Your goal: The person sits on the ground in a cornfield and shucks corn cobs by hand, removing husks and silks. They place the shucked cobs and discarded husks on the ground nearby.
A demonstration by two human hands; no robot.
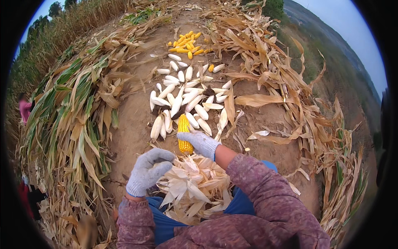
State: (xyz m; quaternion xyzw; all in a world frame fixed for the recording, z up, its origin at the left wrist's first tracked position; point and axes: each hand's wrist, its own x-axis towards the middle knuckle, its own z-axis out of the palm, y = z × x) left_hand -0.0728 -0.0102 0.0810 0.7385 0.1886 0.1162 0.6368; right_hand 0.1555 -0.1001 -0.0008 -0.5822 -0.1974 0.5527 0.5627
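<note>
My right hand (200,143), in a pale knitted work glove, grips a bare yellow corn ear (183,124) upright in the view, with kernels showing above and below the fingers. Off to its left is my left hand (149,171), gloved the same way. Its fingers are curled but apart from the thumb, and nothing shows between them. A heap of stripped pale corn husks (196,190) fills the space between my knees. Just beyond the held ear lie many ears still in whitish inner husk (183,96), some with dark silk at the end.
Farther off sits a pile of bare yellow ears (186,43). Cut, drying corn stalks (84,115) line the left side, and more dry stalks and leaves (264,59) line the right, beside a slope. Two people, one in a pink top (25,109) and one in red (25,196), are at the left rim.
</note>
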